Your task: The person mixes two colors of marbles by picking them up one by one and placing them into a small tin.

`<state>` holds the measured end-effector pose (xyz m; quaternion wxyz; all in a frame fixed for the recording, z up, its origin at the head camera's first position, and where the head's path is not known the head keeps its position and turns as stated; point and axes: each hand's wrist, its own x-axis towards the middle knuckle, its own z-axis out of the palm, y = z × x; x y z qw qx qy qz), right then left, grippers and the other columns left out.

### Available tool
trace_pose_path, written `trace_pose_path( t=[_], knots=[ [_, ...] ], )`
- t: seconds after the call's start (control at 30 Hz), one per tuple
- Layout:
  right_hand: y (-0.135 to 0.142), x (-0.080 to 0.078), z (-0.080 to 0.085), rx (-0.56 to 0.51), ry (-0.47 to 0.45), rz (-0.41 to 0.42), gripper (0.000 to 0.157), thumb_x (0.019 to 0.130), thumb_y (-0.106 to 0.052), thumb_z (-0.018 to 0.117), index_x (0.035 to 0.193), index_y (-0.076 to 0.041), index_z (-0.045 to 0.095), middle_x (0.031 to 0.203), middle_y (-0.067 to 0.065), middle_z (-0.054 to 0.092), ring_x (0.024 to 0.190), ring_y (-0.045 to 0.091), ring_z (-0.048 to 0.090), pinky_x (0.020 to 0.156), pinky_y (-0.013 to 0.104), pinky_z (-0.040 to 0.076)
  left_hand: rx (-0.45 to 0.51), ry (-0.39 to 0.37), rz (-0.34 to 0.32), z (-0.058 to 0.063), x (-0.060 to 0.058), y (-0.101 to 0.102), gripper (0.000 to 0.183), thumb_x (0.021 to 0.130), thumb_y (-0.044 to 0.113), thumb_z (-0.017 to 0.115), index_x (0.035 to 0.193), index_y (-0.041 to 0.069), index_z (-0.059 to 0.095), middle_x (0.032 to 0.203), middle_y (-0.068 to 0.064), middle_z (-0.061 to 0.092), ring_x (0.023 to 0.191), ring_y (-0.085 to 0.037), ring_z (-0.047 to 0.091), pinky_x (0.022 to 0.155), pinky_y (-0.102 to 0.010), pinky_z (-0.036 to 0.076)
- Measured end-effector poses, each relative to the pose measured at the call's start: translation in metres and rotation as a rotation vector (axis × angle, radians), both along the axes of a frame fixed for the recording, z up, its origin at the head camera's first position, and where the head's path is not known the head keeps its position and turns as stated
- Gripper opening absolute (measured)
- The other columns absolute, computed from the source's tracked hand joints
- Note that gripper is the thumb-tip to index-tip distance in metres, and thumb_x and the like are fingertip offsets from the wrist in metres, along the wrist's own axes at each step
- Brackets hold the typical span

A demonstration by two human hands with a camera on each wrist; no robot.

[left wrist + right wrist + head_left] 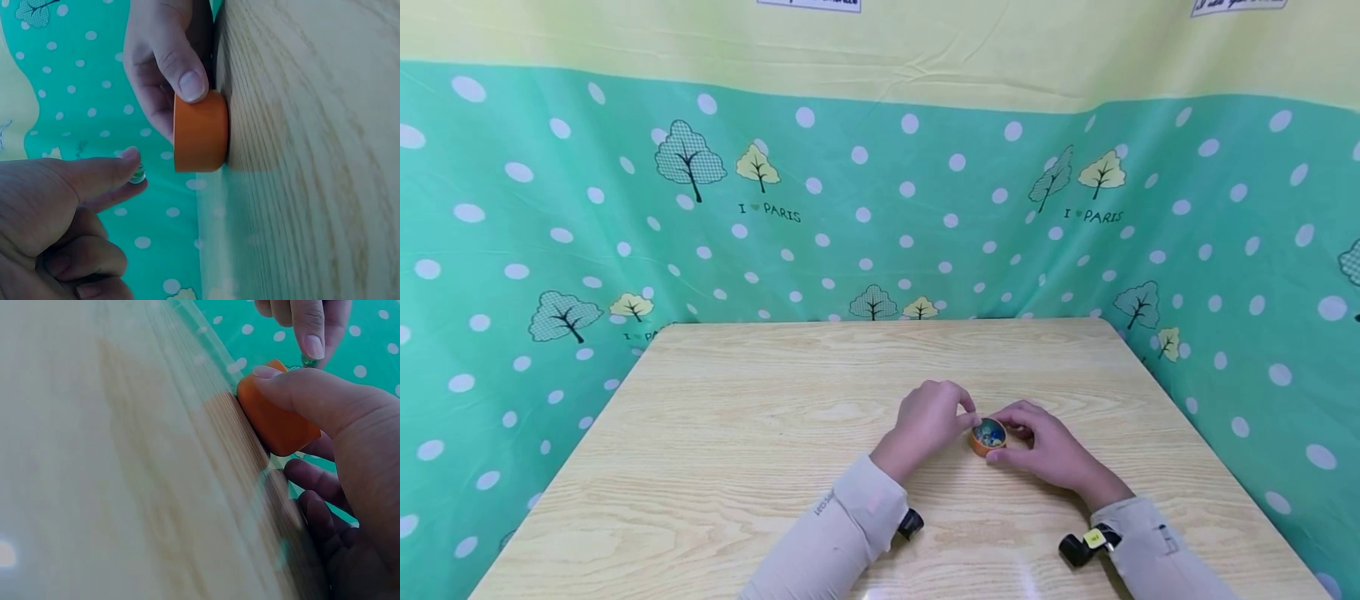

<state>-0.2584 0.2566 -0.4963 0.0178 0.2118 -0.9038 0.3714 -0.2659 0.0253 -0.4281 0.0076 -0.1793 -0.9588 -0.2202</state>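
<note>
A small round orange container stands on the table, with several glass marbles inside. My right hand grips its side, thumb on the near wall and fingers round the far side. Just above the rim, my left hand pinches a clear greenish marble between thumb and index finger. The other left fingers are curled in. In the right wrist view, this marble shows under the left fingertips, beyond the orange wall.
The light wood-grain table stretches out around both hands. A green dotted curtain hangs behind it and along both sides. Black wrist cameras sit at the left cuff and right cuff.
</note>
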Motion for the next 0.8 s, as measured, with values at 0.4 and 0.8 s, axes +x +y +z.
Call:
trace_pose_path(
  t=[0.4, 0.8],
  knots=[
    [-0.003, 0.001, -0.001, 0.006, 0.017, -0.001, 0.049, 0.078, -0.058, 0.085, 0.121, -0.04, 0.07, 0.116, -0.016, 0.062, 0.107, 0.011, 0.056, 0.09, 0.031, 0.048, -0.004, -0.016, -0.013, -0.004, 0.005, 0.009, 0.019, 0.091, 0.044, 0.079, 0.104, 0.03, 0.082, 0.114, 0.009, 0.077, 0.093, -0.012, 0.071, 0.065, -0.025, 0.051],
    [-0.002, 0.001, 0.001, 0.003, 0.008, -0.003, 0.05, 0.077, -0.059, 0.086, 0.12, -0.04, 0.07, 0.117, -0.017, 0.062, 0.11, 0.01, 0.057, 0.091, 0.032, 0.049, -0.007, 0.003, -0.03, -0.006, 0.005, 0.012, 0.015, 0.091, 0.042, 0.08, 0.1, 0.03, 0.082, 0.105, 0.008, 0.078, 0.083, -0.009, 0.068, 0.06, -0.024, 0.048]
  ],
)
